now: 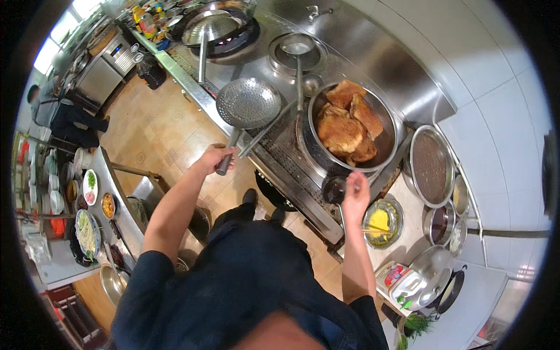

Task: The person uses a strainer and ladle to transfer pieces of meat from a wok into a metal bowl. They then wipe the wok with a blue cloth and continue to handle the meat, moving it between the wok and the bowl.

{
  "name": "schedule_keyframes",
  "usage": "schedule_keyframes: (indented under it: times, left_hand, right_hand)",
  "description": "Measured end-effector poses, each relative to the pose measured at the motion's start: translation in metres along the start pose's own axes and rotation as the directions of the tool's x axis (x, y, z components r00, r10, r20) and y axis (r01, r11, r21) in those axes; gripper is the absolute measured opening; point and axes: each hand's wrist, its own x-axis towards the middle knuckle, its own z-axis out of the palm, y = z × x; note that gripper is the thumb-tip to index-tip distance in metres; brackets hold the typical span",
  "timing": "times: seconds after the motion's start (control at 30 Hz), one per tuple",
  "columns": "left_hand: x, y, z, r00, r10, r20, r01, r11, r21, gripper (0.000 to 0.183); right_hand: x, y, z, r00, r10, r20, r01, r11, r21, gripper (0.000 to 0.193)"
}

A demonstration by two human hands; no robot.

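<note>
My left hand [218, 158] is wrapped round the grey handle of a round perforated skimmer [248, 104], its bowl over the stove's edge. Beside that handle a metal bar [268, 128] slants across the stovetop. To the right stands a large steel pot [392, 142] with several big browned pieces of meat [339, 131] inside. My right hand [356, 195] is at the pot's near rim, fingers curled together; whether they grip anything cannot be made out. Next to it sits a dark-bowled ladle [334, 189], and below, a glass bowl [383, 223] of yellow liquid with chopsticks.
A wok [242, 44] with another strainer sits at the stove's far left. A deep pan of brown liquid [431, 166] and smaller bowls line the right wall. A side table [119, 198] with plated food stands left. Another person [73, 119] is at the far left.
</note>
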Motion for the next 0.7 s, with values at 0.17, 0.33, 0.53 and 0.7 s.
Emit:
schedule_keyframes:
  times: [0.17,0.33,0.53,0.7]
  left_hand:
    - [0.025,-0.024,-0.021,0.956,0.277,-0.101,-0.147,0.746,0.65,0.039]
    - [0.005,0.001,0.031,0.86,0.494,-0.124,-0.119,0.431,0.895,0.039]
    - [-0.011,-0.038,0.039,0.748,0.626,-0.221,-0.292,0.609,0.738,0.035]
    - [-0.028,-0.132,-0.021,0.827,0.239,-0.509,-0.041,0.928,0.37,0.026]
  right_hand:
    - [0.101,0.068,-0.053,0.967,-0.056,-0.247,0.05,0.998,-0.032,0.026]
    - [0.163,0.133,-0.081,0.937,-0.005,-0.35,-0.06,0.983,-0.176,0.034]
    - [0.11,0.069,-0.045,0.945,-0.068,-0.32,0.087,0.995,0.046,0.024]
    - [0.035,0.027,-0.014,0.997,0.077,0.025,-0.079,0.991,0.11,0.018]
